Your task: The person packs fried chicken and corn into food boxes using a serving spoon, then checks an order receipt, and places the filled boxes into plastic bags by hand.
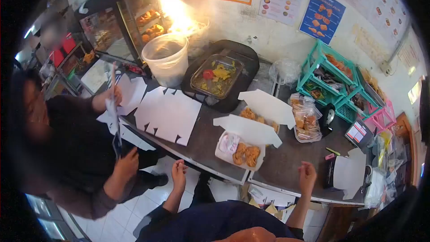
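The person's left hand [179,171] is low in the middle of the frame, over the floor and just off the counter [286,161] edge. Its fingers are bent a little and it holds nothing. The right hand [307,173] is lower right, over the counter, also loosely bent and empty. Between the two hands, a bit higher in the frame, sits an open white box of fried chicken [239,152]. Its long side runs left to right along the counter edge, and its lid stands up on the far side. The left hand looks a little nearer to it, but it is close. A second open box [262,112] sits just behind it. Flat white box sheets [168,114] lie to the left. At the far left a co-worker holds a flat sheet [113,116] in both hands. A white bucket [166,58] and a glass dish of food [217,76] are higher up. Teal baskets [329,78] stand upper right. A blue poster [322,15] hangs on the wall, but its words are too small to read.
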`<move>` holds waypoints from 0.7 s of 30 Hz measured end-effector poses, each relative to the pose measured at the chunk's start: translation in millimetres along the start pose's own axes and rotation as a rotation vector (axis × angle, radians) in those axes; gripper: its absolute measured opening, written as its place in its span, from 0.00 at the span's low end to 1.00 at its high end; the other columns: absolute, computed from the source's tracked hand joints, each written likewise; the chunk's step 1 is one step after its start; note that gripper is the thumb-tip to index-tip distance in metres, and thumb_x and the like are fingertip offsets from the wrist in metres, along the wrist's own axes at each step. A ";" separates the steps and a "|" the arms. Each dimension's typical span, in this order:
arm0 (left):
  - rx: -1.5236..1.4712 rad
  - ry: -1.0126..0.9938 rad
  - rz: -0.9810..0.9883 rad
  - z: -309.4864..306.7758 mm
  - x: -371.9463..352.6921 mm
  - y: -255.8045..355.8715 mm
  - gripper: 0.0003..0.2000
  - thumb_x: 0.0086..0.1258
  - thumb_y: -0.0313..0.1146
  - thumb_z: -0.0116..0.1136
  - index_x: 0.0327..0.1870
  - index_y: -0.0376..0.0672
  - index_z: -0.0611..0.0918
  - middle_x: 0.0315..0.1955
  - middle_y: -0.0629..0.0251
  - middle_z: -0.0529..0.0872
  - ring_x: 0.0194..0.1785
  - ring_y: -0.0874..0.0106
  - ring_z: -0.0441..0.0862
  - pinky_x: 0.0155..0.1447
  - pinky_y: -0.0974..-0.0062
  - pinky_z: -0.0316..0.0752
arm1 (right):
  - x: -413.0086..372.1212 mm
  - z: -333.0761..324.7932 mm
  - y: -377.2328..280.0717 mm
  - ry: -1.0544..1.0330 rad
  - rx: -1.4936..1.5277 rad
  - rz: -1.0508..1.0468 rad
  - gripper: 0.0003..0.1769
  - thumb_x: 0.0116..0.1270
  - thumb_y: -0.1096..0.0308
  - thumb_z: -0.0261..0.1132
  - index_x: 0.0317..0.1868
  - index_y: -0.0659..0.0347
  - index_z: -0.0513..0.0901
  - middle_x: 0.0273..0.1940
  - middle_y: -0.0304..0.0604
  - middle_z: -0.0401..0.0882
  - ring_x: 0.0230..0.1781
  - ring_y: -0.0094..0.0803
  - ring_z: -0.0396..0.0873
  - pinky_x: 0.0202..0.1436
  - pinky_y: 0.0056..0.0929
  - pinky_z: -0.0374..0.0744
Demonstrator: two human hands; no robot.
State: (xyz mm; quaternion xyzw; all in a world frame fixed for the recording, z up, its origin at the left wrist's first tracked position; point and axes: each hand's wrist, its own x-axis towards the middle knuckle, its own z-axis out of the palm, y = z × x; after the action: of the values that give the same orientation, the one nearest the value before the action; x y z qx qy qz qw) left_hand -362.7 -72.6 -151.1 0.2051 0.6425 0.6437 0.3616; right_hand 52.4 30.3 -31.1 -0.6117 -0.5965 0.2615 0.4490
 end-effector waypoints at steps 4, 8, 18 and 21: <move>0.056 -0.040 -0.003 9.2 39.6 13.5 0.07 0.65 0.33 0.45 0.39 0.43 0.73 0.31 0.70 0.74 0.31 0.81 0.73 0.32 0.85 0.64 | 31.4 73.7 -49.4 -0.041 -0.078 -0.011 0.09 0.58 0.72 0.53 0.39 0.65 0.73 0.32 0.44 0.75 0.33 0.29 0.73 0.39 0.26 0.70; -0.092 -0.210 0.018 36.0 71.3 51.9 0.06 0.65 0.32 0.45 0.37 0.41 0.73 0.24 0.70 0.75 0.24 0.83 0.71 0.27 0.86 0.63 | 58.5 114.6 -85.1 0.018 -0.283 -0.126 0.10 0.59 0.71 0.52 0.39 0.65 0.74 0.38 0.47 0.74 0.43 0.36 0.71 0.47 0.32 0.67; 0.024 -0.416 -0.070 25.6 128.1 99.5 0.13 0.65 0.41 0.44 0.30 0.40 0.75 0.15 0.76 0.68 0.20 0.86 0.62 0.24 0.87 0.57 | 76.0 155.5 -120.7 -0.023 -0.345 -0.106 0.10 0.59 0.70 0.51 0.37 0.68 0.74 0.38 0.49 0.73 0.42 0.42 0.70 0.45 0.35 0.68; 0.087 -0.442 0.043 25.8 133.8 90.3 0.12 0.65 0.39 0.44 0.33 0.39 0.75 0.18 0.75 0.70 0.23 0.86 0.64 0.26 0.87 0.59 | 65.1 153.3 -127.1 -0.094 -0.379 -0.060 0.09 0.59 0.71 0.52 0.36 0.68 0.74 0.37 0.49 0.73 0.40 0.43 0.71 0.43 0.35 0.69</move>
State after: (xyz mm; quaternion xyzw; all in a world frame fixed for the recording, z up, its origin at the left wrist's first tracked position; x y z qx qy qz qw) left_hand -449.7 50.4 -87.5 0.3700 0.5703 0.5626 0.4705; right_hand -131.9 114.9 21.9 -0.6543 -0.6733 0.1591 0.3052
